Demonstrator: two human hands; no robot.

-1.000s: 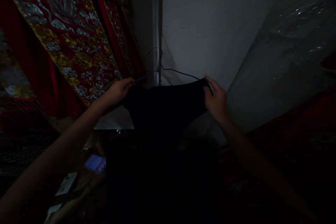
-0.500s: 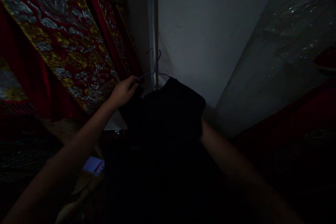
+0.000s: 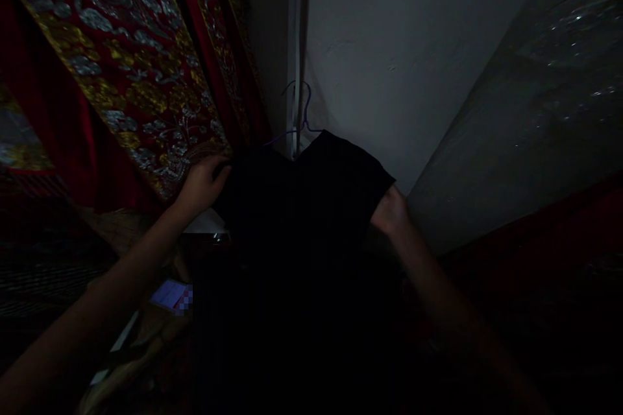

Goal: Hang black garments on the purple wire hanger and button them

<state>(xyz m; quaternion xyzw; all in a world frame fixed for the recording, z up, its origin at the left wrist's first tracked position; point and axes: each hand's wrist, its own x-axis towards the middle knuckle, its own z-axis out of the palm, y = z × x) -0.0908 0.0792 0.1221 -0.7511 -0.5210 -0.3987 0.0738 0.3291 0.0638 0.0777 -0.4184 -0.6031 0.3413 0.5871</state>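
A black garment (image 3: 302, 201) hangs on a thin purple wire hanger (image 3: 302, 122) in the corner of the room. My left hand (image 3: 202, 181) grips the garment's left edge, fingers curled into the dark cloth. My right hand (image 3: 389, 214) is at the garment's right sleeve, its fingers hidden under the fabric. The lower part of the garment is lost in shadow.
Red hangings with gold and silver embroidery (image 3: 121, 65) fill the left wall. A white wall (image 3: 389, 45) is behind, a clear plastic-covered surface (image 3: 535, 91) on the right. Papers and cards (image 3: 170, 295) lie low on the left.
My left hand slid down from the hanger wire to the garment's left edge. My right hand, on the right shoulder a second ago, went under the sleeve. The cloth now covers the hanger's right arm.
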